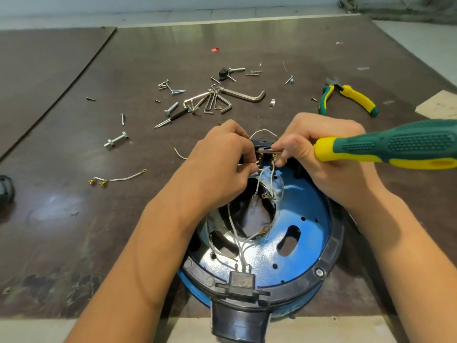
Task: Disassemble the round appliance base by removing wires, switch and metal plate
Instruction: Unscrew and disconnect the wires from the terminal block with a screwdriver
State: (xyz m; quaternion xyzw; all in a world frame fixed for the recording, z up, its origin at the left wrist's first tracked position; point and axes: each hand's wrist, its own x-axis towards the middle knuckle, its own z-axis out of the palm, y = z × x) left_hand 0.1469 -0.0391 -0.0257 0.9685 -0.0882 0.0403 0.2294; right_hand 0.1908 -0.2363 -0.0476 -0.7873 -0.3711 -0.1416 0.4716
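The round appliance base [304, 246] lies near the table's front edge, a blue metal plate inside a black plastic ring. White wires [237, 238] run from a black socket block [241, 280] at its near rim up to a small black switch [262, 144] at its far rim. My left hand [222, 159] pinches a wire terminal just below the switch. My right hand [319, 149] grips a green and yellow screwdriver [385, 147], whose shaft lies across the switch terminals.
Loose screws, bolts and a bunch of hex keys [215, 99] lie scattered beyond the base. Green and yellow pliers [348, 97] rest at the far right. A detached white wire [118, 179] with brass terminals lies to the left. A dark object [6, 191] sits at the left edge.
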